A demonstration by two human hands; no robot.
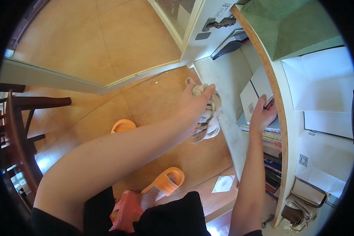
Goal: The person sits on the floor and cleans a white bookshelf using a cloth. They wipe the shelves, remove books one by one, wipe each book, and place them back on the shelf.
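Note:
A bunched cloth rag, whitish and beige with loose strands, hangs from my left hand, whose fingers are closed on it above the tiled floor. On the right, my right hand grips the edge of a white box with a dark band, inside the cabinet's lower compartment. Part of the box and some fingertips are hidden by the cabinet's shelf edge. Beneath the box lies a stack of books. The pale cabinet bottom shows between the two hands.
An open cabinet door with glass stands ahead. Dark folders lean inside. White boxes and small bags fill the upper shelf. Orange slippers, a pink stool and a disc in a sleeve are below; a wooden chair stands left.

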